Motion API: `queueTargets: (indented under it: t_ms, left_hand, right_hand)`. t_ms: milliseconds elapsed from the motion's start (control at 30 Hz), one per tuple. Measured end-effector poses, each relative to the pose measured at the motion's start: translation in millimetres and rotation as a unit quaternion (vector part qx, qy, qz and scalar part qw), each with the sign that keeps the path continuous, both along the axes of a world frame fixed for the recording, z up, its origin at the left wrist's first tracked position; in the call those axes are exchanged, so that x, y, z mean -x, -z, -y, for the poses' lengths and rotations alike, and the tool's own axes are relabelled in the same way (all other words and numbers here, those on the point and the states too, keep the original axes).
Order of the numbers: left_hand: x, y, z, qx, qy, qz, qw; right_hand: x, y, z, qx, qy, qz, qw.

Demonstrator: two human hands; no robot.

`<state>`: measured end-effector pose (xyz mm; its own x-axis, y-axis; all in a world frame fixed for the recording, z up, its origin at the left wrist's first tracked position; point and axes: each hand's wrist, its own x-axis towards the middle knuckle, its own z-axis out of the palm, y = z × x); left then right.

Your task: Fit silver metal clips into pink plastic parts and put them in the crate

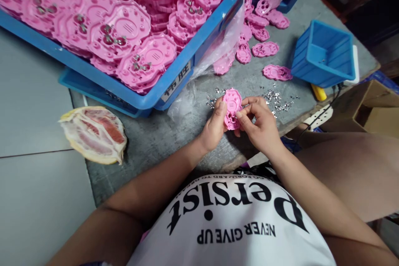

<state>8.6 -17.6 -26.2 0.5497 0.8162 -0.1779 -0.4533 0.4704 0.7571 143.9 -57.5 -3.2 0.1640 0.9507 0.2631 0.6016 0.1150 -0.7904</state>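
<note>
A pink part (232, 108), a flat scalloped plastic piece, is held just above the near edge of the tabletop (162, 133), in front of the person's chest. The left hand (215, 126) is clamped on its left side, thumb pressed on the face. The right hand (262, 122) is closed on its right side and lower edge, fingertips pinched together against the plastic; whether they also hold a small metal piece cannot be told. The part sits between the two grips, its upper half clear of both and its lower edge hidden behind the right fingers.

To do this well, the left hand would likely need to keep the part steady and face up while the right fingertips press squarely, without twisting the thin plastic.

Just beyond the hands, small shiny metal bits (277, 99) lie scattered on the grey tabletop. Further back, loose pink parts (264, 49) lie towards the far right corner, beside a small blue bin (324, 54). A large blue crate (174, 83), heaped with pink parts carrying metal clips, fills the far left. A peeled pomelo half (95, 133) rests at the left edge. A white power strip (318, 117) hangs off the right edge.
</note>
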Motion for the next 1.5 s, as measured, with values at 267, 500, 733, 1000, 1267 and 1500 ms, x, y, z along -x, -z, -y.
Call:
queueTargets:
  t_ms: [267,500,733,1000,1267,1500]
  left_hand:
    - [-1,-6.9,0,0.015,-0.012,0.009,1.0]
    - [3,-9.4,-5,-0.064,-0.019,-0.044,0.997]
    - [12,-12.7,-27,-0.103,-0.172,-0.079,0.976]
    - [12,-9.1,-33,-0.106,-0.21,-0.1,0.967]
    - [12,-5.3,-31,-0.095,-0.223,-0.106,0.964]
    - [12,-9.7,-27,-0.104,-0.209,-0.085,0.969]
  right_hand:
    - [4,1.2,3,0.002,0.012,-0.077,0.997]
    - [-9,5.6,-3,0.016,0.067,-0.17,0.983]
    - [-11,6.6,1,0.056,-0.05,0.075,0.994]
    - [5,9.6,5,0.007,-0.144,0.232,0.962]
    - [31,20.1,3,-0.01,-0.158,0.335,0.929]
    - [6,12.2,0,0.041,-0.079,0.066,0.994]
